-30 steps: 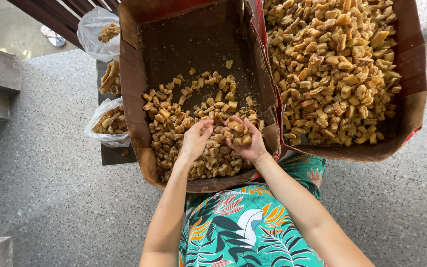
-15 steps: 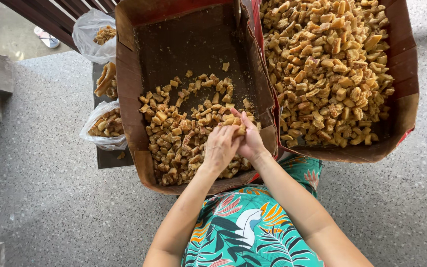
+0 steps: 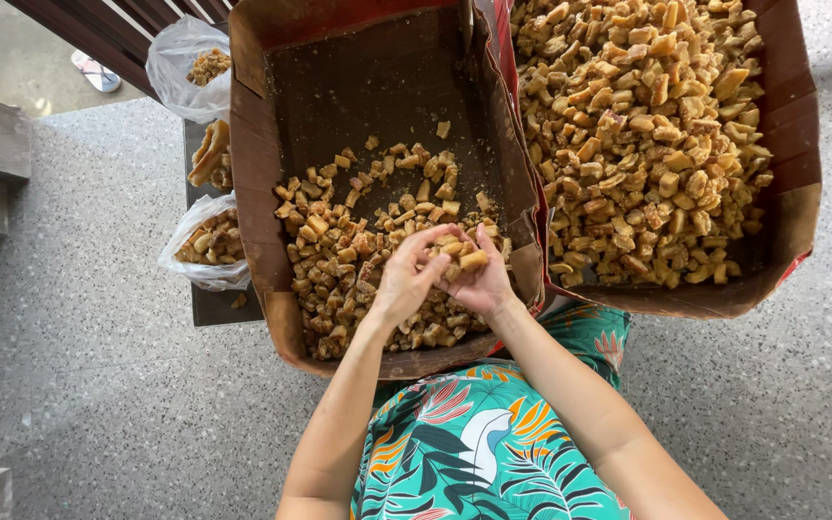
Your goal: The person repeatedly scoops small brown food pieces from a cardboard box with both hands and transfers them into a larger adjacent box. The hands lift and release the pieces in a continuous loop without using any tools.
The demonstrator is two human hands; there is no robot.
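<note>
Carefully keep left hand point(image 3: 404, 281) and right hand point(image 3: 477, 279) cupped together, fingers point(image 3: 432, 241) curled round the golden chunks point(image 3: 462, 252), low over the half-empty box point(image 3: 247, 183)

You have two brown cardboard boxes: the left box point(image 3: 252, 183), part filled, and the right box point(image 3: 792, 193), heaped. Golden fried chunks point(image 3: 339, 260) are too many to count. Two clear plastic bags point(image 3: 180, 58) of chunks sit beside the left box's left edge. Two bare hands point(image 3: 406, 284) meet there.

Both hands point(image 3: 445, 279) cupped together, fingers point(image 3: 432, 241) curled.
</note>
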